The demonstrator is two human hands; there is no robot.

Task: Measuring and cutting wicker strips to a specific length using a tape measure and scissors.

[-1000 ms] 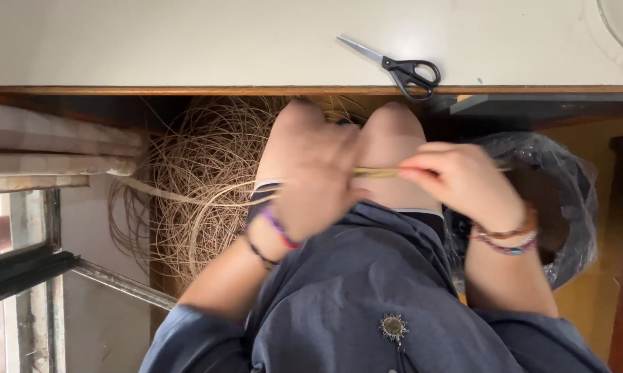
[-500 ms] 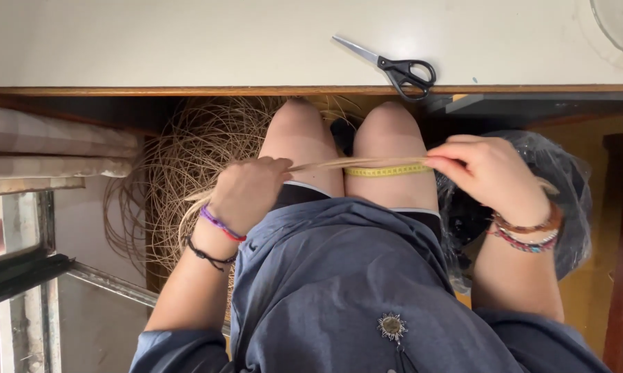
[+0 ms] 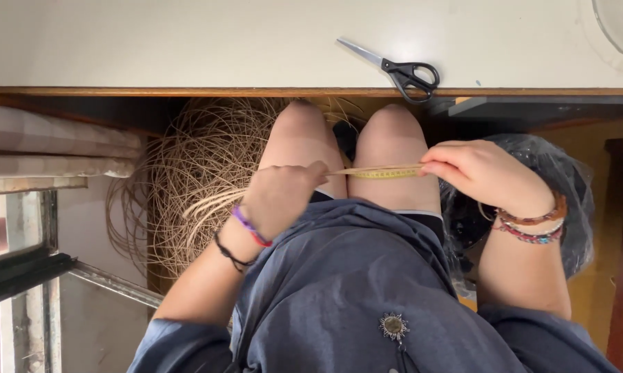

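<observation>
The person is pinching a thin cane strip and a yellow tape measure point(image 3: 384, 172) together, left hand point(image 3: 280, 200) closed at one end and right hand point(image 3: 480, 173) at the other, stretching both taut across the knees so the strip is lying flat against the markings.

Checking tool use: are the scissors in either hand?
No, the scissors lie on the table, while both hands hold the yellow tape.

- One view only is given, taken from a head-worn camera and aimed steeply down.
- The person's lap is seen at close range.
- The table edge point(image 3: 311, 90) is shown along the top.
</observation>
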